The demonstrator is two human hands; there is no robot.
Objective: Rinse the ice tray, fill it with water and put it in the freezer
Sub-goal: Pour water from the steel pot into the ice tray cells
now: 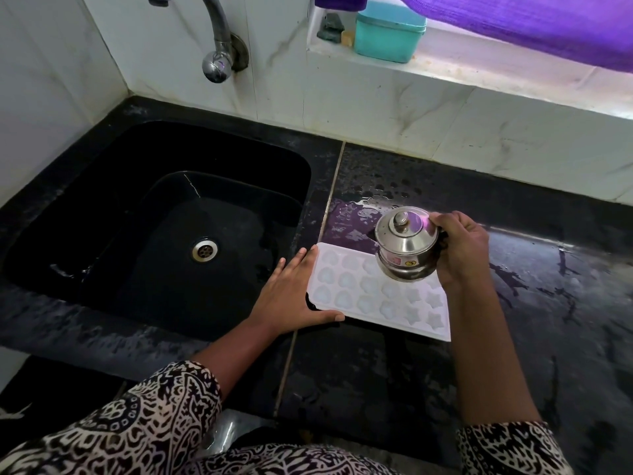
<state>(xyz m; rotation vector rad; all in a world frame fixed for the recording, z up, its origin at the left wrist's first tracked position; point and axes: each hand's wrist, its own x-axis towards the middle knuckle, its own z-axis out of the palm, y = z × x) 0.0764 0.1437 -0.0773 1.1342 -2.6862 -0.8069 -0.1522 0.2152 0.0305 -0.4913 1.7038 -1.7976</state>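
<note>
Head view | left hand (287, 293) flat against ice tray (346, 299) | right hand (462, 252) grips steel pot (406, 248), seemingly tilted, hiding far cells

The pot (406, 248) I hold is polished steel, mirror-bright, lid and all. The ice tray (346, 286) is white plastic, smooth and faintly translucent. The tabletop (513, 303) is black stone, glossy and wet; the sink (102, 207) is glossy black too. The tap (219, 46) is shiny chrome. My sleeve (164, 406) is printed cloth, matt.
</note>
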